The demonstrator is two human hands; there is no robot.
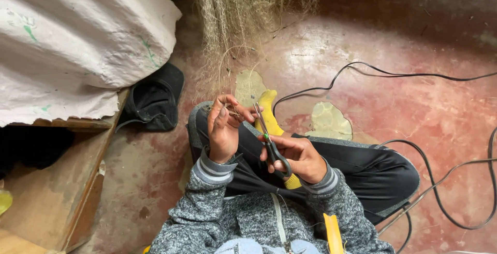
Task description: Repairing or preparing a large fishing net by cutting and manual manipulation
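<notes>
Fine, straw-coloured mesh netting [243, 11] hangs in a loose, tangled curtain above your hands, its threads thin and wiry against the worn red concrete floor [414, 114]. From the head camera, your left hand [223, 130] is raised with its fingers pinched on a few strands of that netting, drawn down to just beside your thumb. Your right hand [300, 157] grips the black-handled steel scissors [269, 140], fingers through the loops, blades parted and angled up toward the pinched strands without yet closing on them. By my judgement the cut here is set up but not made, and most of the netting above looks untouched.

Below your hands lie your crossed legs in dark trousers and a yellow sock [269, 111]. Left of your left hand sits a black cap [155, 101] under a white woven sack [77, 42]; right of your right hand, black cables [440, 181] loop over the floor.
</notes>
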